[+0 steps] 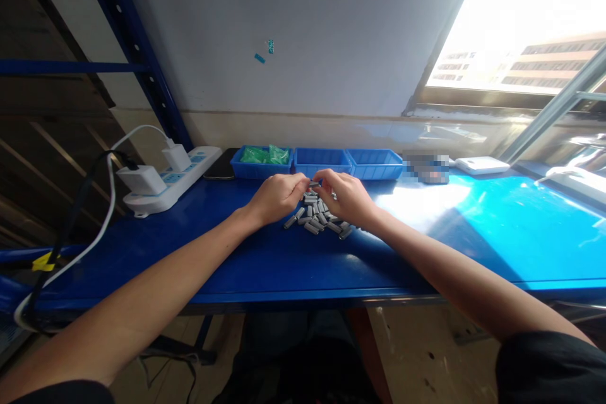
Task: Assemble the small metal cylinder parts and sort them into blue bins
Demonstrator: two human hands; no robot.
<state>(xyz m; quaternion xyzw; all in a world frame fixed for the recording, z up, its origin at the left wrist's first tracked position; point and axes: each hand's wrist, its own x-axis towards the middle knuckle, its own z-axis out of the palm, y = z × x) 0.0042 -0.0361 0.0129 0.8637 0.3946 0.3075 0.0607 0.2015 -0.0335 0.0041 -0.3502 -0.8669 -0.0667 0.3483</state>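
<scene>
Both hands meet above a loose pile of small grey metal cylinders on the blue table. One small metal cylinder lies between the fingertips of the two hands. My left hand is closed, its thumb and fingers pinched at the cylinder's left end. From the other side my right hand curls its thumb and forefinger around the right end. The right hand covers part of the pile. Fine detail on the cylinder is too small to make out.
Behind the hands stand three blue bins: the left bin holds green plastic packets, beside a middle bin and a right bin. A white power strip with plugs and cables lies left. A white flat device sits right.
</scene>
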